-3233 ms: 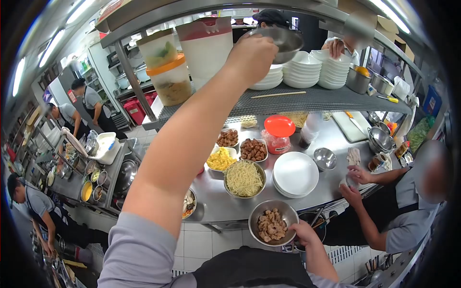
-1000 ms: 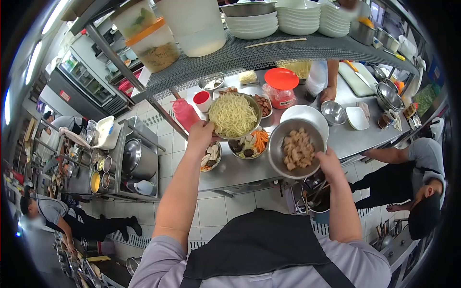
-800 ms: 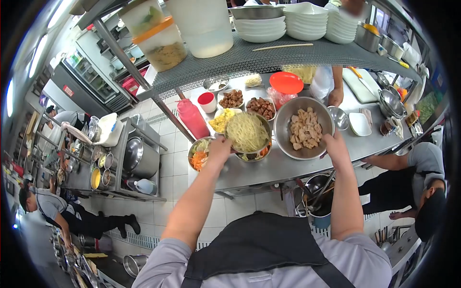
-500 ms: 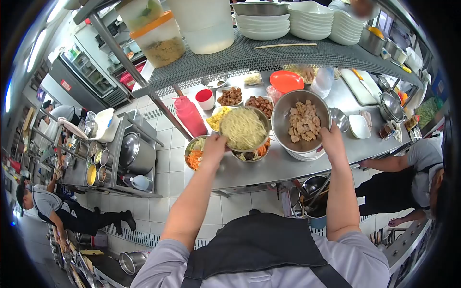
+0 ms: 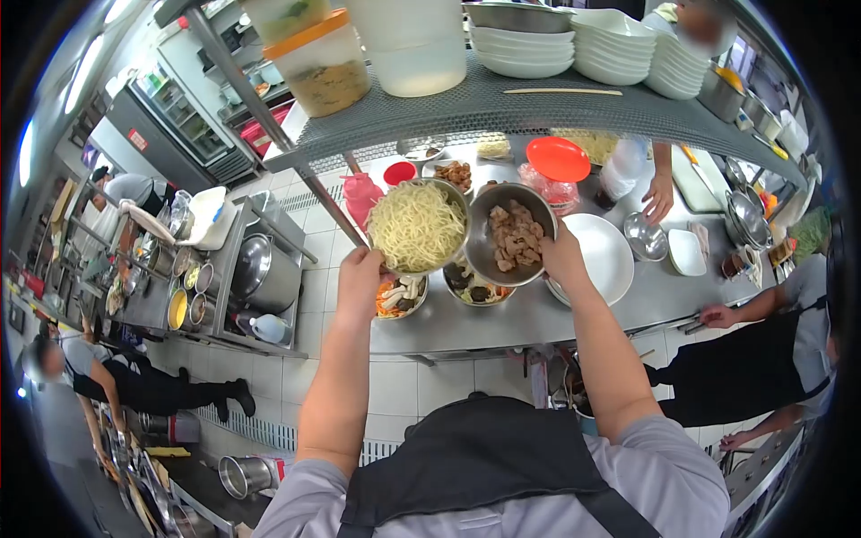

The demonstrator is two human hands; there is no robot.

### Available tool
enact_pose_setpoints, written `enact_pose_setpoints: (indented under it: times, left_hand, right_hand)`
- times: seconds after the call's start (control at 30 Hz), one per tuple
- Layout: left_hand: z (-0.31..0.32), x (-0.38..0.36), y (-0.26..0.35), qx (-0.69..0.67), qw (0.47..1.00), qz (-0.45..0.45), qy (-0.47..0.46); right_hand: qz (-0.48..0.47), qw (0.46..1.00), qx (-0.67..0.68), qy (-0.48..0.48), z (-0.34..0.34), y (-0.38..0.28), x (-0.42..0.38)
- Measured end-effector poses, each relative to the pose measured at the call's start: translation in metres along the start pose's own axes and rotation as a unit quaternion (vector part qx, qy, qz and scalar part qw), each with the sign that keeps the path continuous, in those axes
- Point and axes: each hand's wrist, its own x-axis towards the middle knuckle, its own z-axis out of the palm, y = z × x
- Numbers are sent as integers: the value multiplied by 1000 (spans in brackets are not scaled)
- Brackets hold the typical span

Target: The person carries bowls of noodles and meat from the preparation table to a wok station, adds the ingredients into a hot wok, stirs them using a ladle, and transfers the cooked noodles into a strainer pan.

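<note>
My left hand (image 5: 360,280) grips the rim of a metal bowl full of pale noodles (image 5: 418,226), raised above the counter. The rim of a second metal bowl, holding pieces of cooked meat (image 5: 515,235), is in my right hand (image 5: 561,255). Both bowls are side by side, their rims close together. Below them on the steel counter are a bowl with carrot strips and mushrooms (image 5: 400,296) and another with mixed vegetables and dark mushrooms (image 5: 475,287). A white plate (image 5: 603,260) lies right of my right hand.
A mesh shelf (image 5: 448,115) with stacked white bowls (image 5: 613,47) and tubs crosses above the counter. A red plate (image 5: 558,159) lies behind the bowls. Someone's hand (image 5: 660,197) is by a small metal bowl (image 5: 646,237). Another person (image 5: 753,359) is at the right.
The noodle bowl has risen and tilted nearer to view. The meat bowl has moved left, uncovering the white plate. Another person's hand has appeared by the small metal bowl.
</note>
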Motion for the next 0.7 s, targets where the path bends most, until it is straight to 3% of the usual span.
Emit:
enact_pose_setpoints:
  times: [0.13,0.17,0.47,0.5,0.7]
  left_hand:
    - [4,-19,-12,-5,999,-34,-1]
    - [5,-24,-16,-3,999,-38,-14]
    - [42,-24,-65,79,993,-80,-28]
    - [48,-24,-65,35,994,-103,-34]
    - [45,-7,-68,40,994,-89,-46]
  right_hand:
    - [-84,995,-45,34,7,21,15]
    - [-10,1000,24,9,0,10,12]
    - [-63,995,41,61,-43,-21,13]
    - [-72,993,32,85,-45,-23,13]
    - [-22,990,124,70,-72,-13,21]
